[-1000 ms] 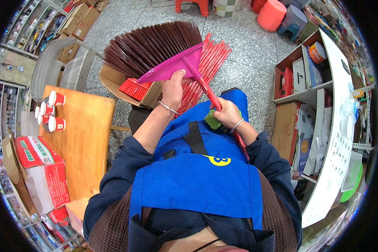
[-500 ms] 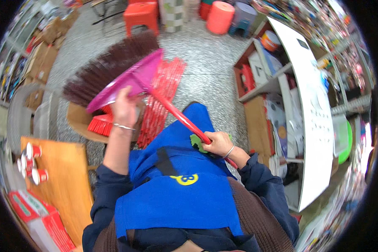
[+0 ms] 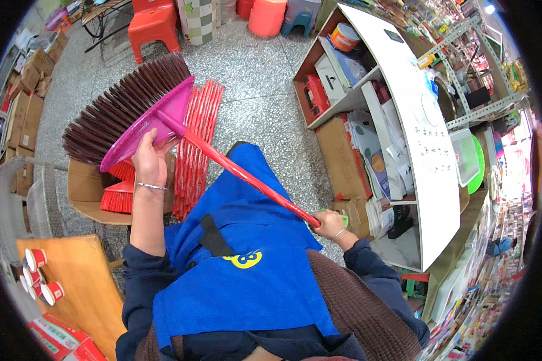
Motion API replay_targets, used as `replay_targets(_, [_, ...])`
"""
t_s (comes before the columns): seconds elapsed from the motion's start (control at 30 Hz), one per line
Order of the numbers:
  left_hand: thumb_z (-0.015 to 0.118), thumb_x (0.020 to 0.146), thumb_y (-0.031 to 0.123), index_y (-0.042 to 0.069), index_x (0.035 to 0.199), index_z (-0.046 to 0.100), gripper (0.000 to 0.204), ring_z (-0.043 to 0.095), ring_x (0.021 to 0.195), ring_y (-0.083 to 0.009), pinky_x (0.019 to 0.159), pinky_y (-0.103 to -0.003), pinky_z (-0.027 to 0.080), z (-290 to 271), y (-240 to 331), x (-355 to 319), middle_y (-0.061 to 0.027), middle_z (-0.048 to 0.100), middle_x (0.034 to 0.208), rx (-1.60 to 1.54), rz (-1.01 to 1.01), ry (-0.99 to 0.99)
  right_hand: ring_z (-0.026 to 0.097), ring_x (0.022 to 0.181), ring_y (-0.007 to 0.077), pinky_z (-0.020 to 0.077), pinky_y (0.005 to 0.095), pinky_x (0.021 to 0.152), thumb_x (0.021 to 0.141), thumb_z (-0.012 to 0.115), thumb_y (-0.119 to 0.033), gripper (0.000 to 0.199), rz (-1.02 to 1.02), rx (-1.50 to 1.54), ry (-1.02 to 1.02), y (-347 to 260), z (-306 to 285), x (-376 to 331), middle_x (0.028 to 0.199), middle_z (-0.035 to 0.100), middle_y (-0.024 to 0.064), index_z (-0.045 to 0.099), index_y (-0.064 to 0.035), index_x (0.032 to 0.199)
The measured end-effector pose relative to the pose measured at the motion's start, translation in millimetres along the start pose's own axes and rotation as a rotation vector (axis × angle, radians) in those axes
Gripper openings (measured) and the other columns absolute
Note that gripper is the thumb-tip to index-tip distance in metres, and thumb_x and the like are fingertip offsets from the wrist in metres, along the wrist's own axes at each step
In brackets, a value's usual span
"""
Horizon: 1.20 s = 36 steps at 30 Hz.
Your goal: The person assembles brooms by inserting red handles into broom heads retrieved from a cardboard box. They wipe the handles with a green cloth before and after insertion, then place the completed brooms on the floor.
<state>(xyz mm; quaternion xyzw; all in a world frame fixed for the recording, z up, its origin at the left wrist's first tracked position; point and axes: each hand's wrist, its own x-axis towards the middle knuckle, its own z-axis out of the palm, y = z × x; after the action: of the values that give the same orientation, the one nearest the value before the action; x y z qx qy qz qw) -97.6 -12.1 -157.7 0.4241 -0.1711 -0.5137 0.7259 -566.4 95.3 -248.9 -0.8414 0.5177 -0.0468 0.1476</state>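
A broom with a pink head (image 3: pixel 140 137), dark brown bristles (image 3: pixel 126 105) and a red handle (image 3: pixel 241 173) lies slantwise across the front of me. My left hand (image 3: pixel 150 159) grips the lower edge of the pink head, its far fingers partly hidden. Near the end of the handle, my right hand (image 3: pixel 329 224) is wrapped around it. Something green shows beside those right fingers; I cannot make out what it is. Under the broom head, a cardboard box (image 3: pixel 90 204) holds red brush heads (image 3: pixel 117 198). Several red sticks (image 3: pixel 197 135) lie on the floor beside the box.
A wooden table (image 3: pixel 81 277) with red-and-white paper cups (image 3: pixel 36 259) stands at left. To the right is a white-topped cabinet (image 3: pixel 427 174) with filled shelves. Red stools (image 3: pixel 152 30) and a patterned column (image 3: pixel 197 21) stand farther off on the speckled floor (image 3: pixel 259 90).
My right hand has slid or moved outward to the handle's end, right and down. The broom head has shifted left and slightly down in view, and the view itself has turned somewhat.
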Motion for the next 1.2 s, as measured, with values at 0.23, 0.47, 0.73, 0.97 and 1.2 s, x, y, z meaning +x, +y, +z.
replay_targets(0.23, [0.048, 0.087, 0.009, -0.002, 0.099, 0.056, 0.019, 0.062, 0.085, -0.0263, 0.075, -0.042, 0.054, -3.3, 5.3, -7.0, -0.0134, 0.062, 0.095, -0.028, 0.063, 0.098, 0.058, 0.061, 0.0285, 0.0457, 0.042, 0.056, 0.067, 0.064, -0.022, 0.009, -0.09, -0.003, 0.025, -5.3, 8.7, 14.2, 0.061, 0.059, 0.0071, 0.062, -0.0145, 0.064])
replay_targets(0.47, [0.045, 0.088, 0.007, -0.004, 0.11, 0.052, 0.026, 0.059, 0.097, -0.0262, 0.085, -0.04, 0.049, 9.4, 31.7, -15.4, -0.0155, 0.059, 0.107, 0.017, 0.22, -0.03, 0.057, 0.06, 0.0297, 0.0456, 0.0424, 0.056, 0.064, 0.065, -0.019, 0.006, -0.033, 0.214, 0.088, -40.4, -4.0, 33.3, 0.062, 0.057, 0.0097, 0.063, -0.0141, 0.067])
replay_targets(0.73, [0.045, 0.087, 0.006, -0.004, 0.12, 0.046, 0.035, 0.061, 0.094, -0.0227, 0.082, -0.034, 0.05, 15.5, -12.6, -45.7, -0.0178, 0.059, 0.109, 0.231, 0.044, -0.326, 0.06, 0.068, 0.0312, 0.0463, 0.0421, 0.06, 0.067, 0.063, -0.028, 0.016, 0.212, 0.423, 0.06, -80.6, -32.7, 70.1, 0.072, 0.062, 0.0113, 0.063, -0.0139, 0.074])
replay_targets(0.97, [0.047, 0.085, 0.007, -0.002, 0.109, 0.053, 0.026, 0.062, 0.079, -0.0183, 0.07, -0.03, 0.052, -23.7, -97.2, -86.4, -0.0141, 0.063, 0.095, 0.406, -0.353, -0.318, 0.061, 0.07, 0.0299, 0.0466, 0.0394, 0.062, 0.066, 0.064, -0.027, 0.018, 0.471, 0.418, 0.39, -49.4, -59.0, 52.7, 0.073, 0.062, 0.0124, 0.067, -0.0139, 0.078])
replay_targets(1.2, [0.047, 0.084, 0.006, -0.003, 0.11, 0.052, 0.028, 0.062, 0.078, -0.0198, 0.068, -0.03, 0.052, -23.6, -119.0, -90.9, -0.0159, 0.062, 0.096, 0.533, -0.467, -0.44, 0.059, 0.067, 0.0275, 0.0456, 0.0372, 0.062, 0.068, 0.065, -0.024, 0.016, 0.722, 0.392, 0.946, -0.8, -66.3, 25.6, 0.069, 0.06, 0.0124, 0.065, -0.0106, 0.076])
